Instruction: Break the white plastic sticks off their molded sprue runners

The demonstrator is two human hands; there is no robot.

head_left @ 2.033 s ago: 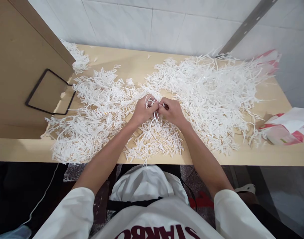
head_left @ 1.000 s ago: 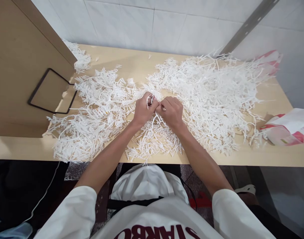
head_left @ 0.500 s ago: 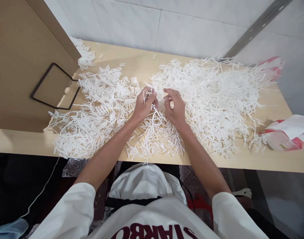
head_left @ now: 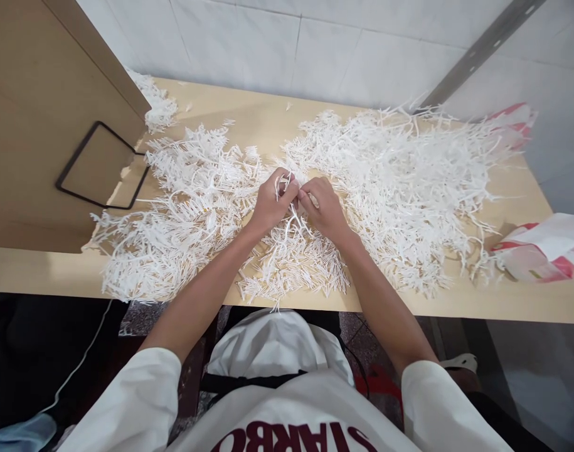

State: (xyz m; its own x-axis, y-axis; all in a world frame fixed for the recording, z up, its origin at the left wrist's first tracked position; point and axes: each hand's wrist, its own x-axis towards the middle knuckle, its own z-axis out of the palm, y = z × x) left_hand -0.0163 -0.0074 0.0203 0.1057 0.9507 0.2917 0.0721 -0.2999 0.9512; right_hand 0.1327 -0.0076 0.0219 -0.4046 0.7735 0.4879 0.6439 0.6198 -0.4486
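White, thin, branching plastic sprigs hang from my left hand, whose fingers are closed round their stems. My right hand meets it at the fingertips, pinched on the same sprigs; exactly which piece it grips is too small to make out. Beneath both hands lies a loose scatter of short white pieces. To the left spreads a heap of white sprigs, and a larger tangled heap fills the right side.
A cardboard box stands at the left, beside a black wire frame. Red-and-white plastic bags lie at the right, one near the front. The wooden table backs onto a tiled wall.
My right hand has moved left to meet my left hand, its fingers closing from apart to a pinch. The left hand keeps its grip on the sprigs.
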